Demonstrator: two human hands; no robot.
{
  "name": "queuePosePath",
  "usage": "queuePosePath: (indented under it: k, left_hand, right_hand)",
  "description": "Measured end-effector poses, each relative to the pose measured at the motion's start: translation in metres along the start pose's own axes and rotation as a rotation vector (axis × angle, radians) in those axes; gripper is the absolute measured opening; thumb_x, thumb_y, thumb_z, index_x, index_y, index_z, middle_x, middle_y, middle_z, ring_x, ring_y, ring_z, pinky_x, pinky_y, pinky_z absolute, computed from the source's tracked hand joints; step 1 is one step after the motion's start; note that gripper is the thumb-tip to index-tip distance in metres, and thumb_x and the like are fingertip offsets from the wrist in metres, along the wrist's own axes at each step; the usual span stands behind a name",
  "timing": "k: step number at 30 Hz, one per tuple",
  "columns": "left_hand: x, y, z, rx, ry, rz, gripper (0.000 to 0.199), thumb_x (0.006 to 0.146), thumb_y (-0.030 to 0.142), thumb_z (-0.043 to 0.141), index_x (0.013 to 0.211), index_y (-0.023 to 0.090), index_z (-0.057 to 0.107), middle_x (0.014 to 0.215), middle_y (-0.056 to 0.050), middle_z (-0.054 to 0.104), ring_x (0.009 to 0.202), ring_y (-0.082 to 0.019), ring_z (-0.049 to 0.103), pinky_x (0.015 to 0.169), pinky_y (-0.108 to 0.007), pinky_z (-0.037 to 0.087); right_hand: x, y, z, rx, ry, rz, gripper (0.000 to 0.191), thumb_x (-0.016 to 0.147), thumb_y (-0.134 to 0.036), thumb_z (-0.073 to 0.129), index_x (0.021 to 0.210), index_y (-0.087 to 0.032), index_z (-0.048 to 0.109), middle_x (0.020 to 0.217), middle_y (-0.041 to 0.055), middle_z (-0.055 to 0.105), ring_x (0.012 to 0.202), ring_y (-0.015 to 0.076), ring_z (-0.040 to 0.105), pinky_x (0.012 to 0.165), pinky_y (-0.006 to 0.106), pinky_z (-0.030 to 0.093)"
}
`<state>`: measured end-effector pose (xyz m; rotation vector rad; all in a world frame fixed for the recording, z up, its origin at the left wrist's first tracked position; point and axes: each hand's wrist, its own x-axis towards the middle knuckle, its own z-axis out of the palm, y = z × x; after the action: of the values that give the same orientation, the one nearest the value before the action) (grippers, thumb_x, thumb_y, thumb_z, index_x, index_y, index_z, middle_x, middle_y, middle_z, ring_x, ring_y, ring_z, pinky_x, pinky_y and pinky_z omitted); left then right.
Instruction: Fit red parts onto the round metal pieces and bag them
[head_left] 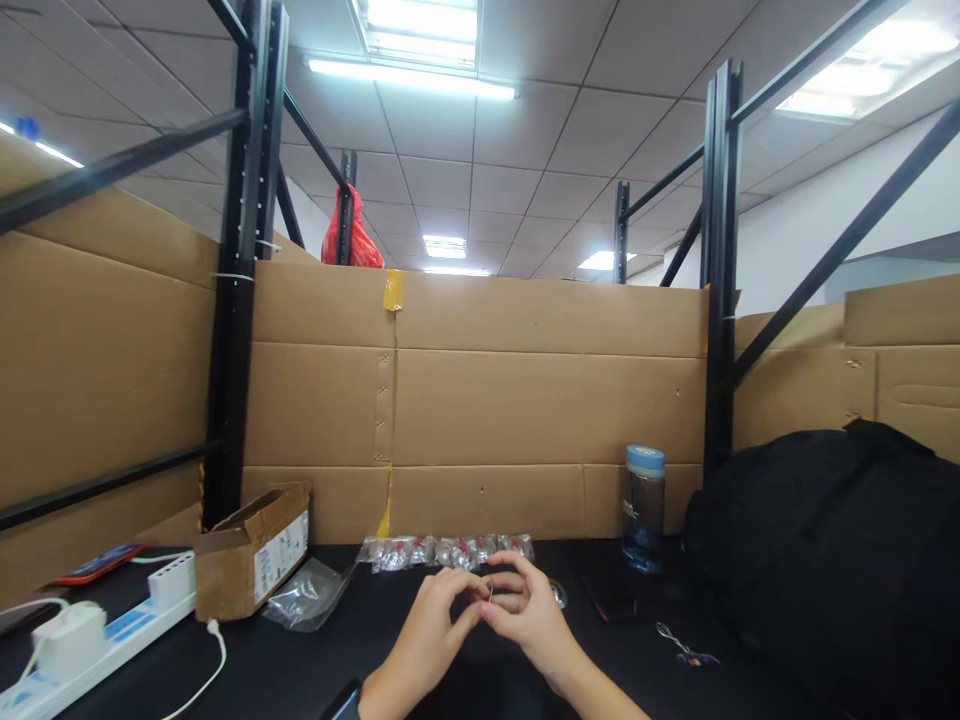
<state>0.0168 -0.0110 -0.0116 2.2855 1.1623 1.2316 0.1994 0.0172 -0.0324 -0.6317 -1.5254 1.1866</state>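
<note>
1. Landmark: row of clear packets (450,552).
2. Left hand (442,615) and right hand (529,610), nearer the wearer than the row: fingertips gathered at a small thin item (490,594); which hand clamps it cannot be told.
3. Open carton (251,550): left of the row.
4. Bottle (643,510): right of it, upright.

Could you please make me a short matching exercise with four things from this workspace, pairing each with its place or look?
Things:
1. Bottle
2. Small cardboard box
3. Red plastic bag
4. Large black bag

Places and looks:
A. High up, above the top edge of the cardboard wall
B. At the far right of the view
C. Upright, with a blue lid
D. Bears a white label

Right pairs: 1-C, 2-D, 3-A, 4-B
</note>
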Motion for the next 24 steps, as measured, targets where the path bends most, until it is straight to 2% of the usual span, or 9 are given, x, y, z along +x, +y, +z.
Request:
queuePosePath:
  k: [3, 8, 12, 16, 19, 22, 24]
  left_hand:
    - [-0.002, -0.005, 0.003, 0.037, -0.003, -0.006, 0.007, 0.090, 0.022, 0.061, 0.092, 0.022, 0.068, 0.097, -0.004, 0.070, 0.094, -0.022, 0.060, 0.087, -0.033, 0.042]
    - [-0.005, -0.005, 0.008, 0.097, 0.001, -0.040, 0.009, 0.087, 0.020, 0.056, 0.087, 0.020, 0.065, 0.090, -0.005, 0.068, 0.089, -0.022, 0.057, 0.081, -0.032, 0.041]
    - [-0.004, -0.004, 0.003, 0.128, 0.011, -0.082, 0.006, 0.081, 0.022, 0.061, 0.080, 0.020, 0.066, 0.085, -0.003, 0.069, 0.090, -0.022, 0.057, 0.081, -0.031, 0.041]
    - [0.000, -0.013, -0.007, 0.182, 0.013, -0.080, 0.010, 0.080, 0.024, 0.060, 0.080, 0.021, 0.070, 0.084, -0.003, 0.071, 0.089, -0.022, 0.059, 0.085, -0.034, 0.040]
    - [0.001, -0.024, -0.013, 0.209, -0.040, -0.061, 0.016, 0.081, 0.023, 0.059, 0.089, 0.023, 0.073, 0.089, -0.002, 0.074, 0.090, -0.021, 0.063, 0.091, -0.036, 0.038]
    - [-0.001, -0.030, -0.017, 0.237, -0.152, -0.052, 0.017, 0.080, 0.022, 0.061, 0.090, 0.025, 0.074, 0.089, 0.000, 0.076, 0.092, -0.021, 0.065, 0.095, -0.038, 0.036]
    - [-0.002, -0.032, -0.018, 0.254, -0.199, -0.054, 0.015, 0.081, 0.024, 0.062, 0.088, 0.025, 0.074, 0.089, -0.001, 0.076, 0.092, -0.021, 0.065, 0.096, -0.038, 0.036]
  right_hand:
    - [0.000, -0.001, 0.001, -0.065, -0.023, -0.016, 0.055, 0.070, -0.030, 0.085, 0.114, -0.021, 0.054, 0.103, 0.0102, 0.075, 0.093, 0.0245, 0.074, 0.083, 0.037, 0.057]
    - [0.000, -0.004, -0.002, -0.253, -0.067, -0.054, 0.035, 0.073, -0.020, 0.075, 0.105, -0.019, 0.060, 0.099, 0.0087, 0.075, 0.095, 0.0241, 0.072, 0.072, 0.030, 0.054]
    - [0.001, -0.012, -0.011, -0.468, -0.043, -0.113, 0.032, 0.071, -0.020, 0.073, 0.102, -0.020, 0.064, 0.096, 0.0052, 0.075, 0.087, 0.0211, 0.071, 0.070, 0.028, 0.052]
    - [0.009, -0.015, -0.038, -0.761, 0.050, -0.160, 0.031, 0.069, -0.021, 0.070, 0.100, -0.020, 0.071, 0.085, 0.0022, 0.075, 0.078, 0.0201, 0.069, 0.073, 0.030, 0.051]
    - [0.016, -0.011, -0.068, -0.860, 0.115, -0.124, 0.030, 0.073, -0.025, 0.066, 0.100, -0.018, 0.074, 0.090, 0.0058, 0.076, 0.079, 0.0218, 0.070, 0.076, 0.031, 0.052]
    - [0.018, -0.006, -0.097, -1.035, 0.186, -0.014, 0.028, 0.071, -0.025, 0.065, 0.096, -0.019, 0.078, 0.093, 0.0081, 0.077, 0.088, 0.0259, 0.070, 0.080, 0.033, 0.051]
    - [0.016, -0.003, -0.110, -1.103, 0.153, 0.058, 0.024, 0.071, -0.025, 0.067, 0.091, -0.020, 0.079, 0.092, 0.0079, 0.077, 0.090, 0.0266, 0.070, 0.080, 0.032, 0.050]
